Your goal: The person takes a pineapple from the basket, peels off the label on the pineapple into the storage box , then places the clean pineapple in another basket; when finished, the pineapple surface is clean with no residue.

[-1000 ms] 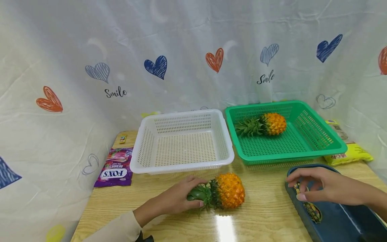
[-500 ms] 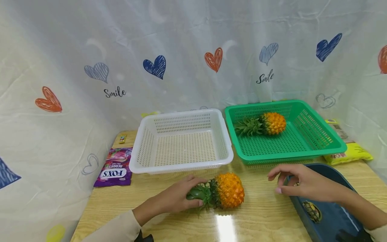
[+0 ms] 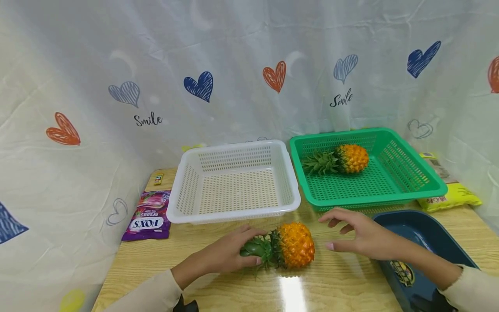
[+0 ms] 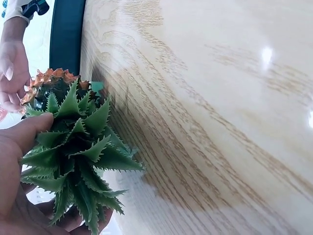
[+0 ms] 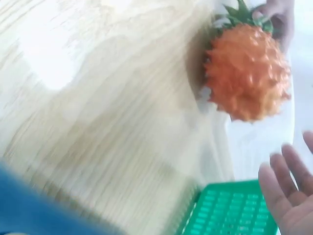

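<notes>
A small orange pineapple [image 3: 298, 245] with a green leafy crown lies on its side on the wooden table. My left hand [image 3: 228, 255] grips it by the crown; in the left wrist view the thumb and fingers wrap round the spiky leaves [image 4: 80, 159]. Just right of the fruit, my right hand [image 3: 364, 234] hovers with its fingers spread and loosely bent, holding nothing. A gap shows between that hand and the orange body in the right wrist view. Another pineapple [image 3: 352, 159] lies in the green basket [image 3: 378, 200] behind.
A white basket [image 3: 234, 214] stands behind the left hand, beside the green one. Under my right forearm sits a dark blue tray [image 3: 419, 229]. A purple candy bag [image 3: 150, 216] and a small yellow packet [image 3: 158, 179] lie left, a yellow bag [image 3: 452, 198] at right.
My right hand has moved left from over the blue tray to beside the pineapple, its fingers spreading wider. The left hand and the pineapple have stayed in place.
</notes>
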